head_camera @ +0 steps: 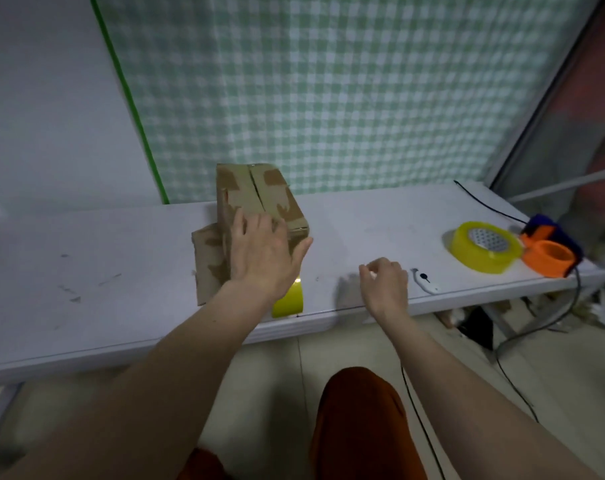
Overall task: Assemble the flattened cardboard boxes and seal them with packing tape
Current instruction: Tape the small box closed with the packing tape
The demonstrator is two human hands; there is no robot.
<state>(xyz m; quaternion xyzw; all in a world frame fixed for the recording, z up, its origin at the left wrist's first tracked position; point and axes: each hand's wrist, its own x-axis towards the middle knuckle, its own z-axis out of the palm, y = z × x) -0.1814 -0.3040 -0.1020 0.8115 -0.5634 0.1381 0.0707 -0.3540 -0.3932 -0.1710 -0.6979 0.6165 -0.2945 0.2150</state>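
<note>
A brown cardboard box (259,195) stands folded up on the white table (86,258), its top flaps meeting along a seam, with a loose flap (209,265) hanging at its left side. My left hand (263,254) rests on the box's near end, fingers spread flat over the top and thumb out to the right. A strip of yellow tape (289,299) shows just under that wrist. My right hand (384,278) hovers over the table's front edge, right of the box, fingers curled with nothing seen in them. A yellow tape roll (484,245) lies far right.
An orange and blue tape dispenser (550,251) sits beside the roll at the table's right end. A small white cutter (425,282) lies just right of my right hand. A black cable (484,202) runs along the back right. A checked curtain (328,81) hangs behind.
</note>
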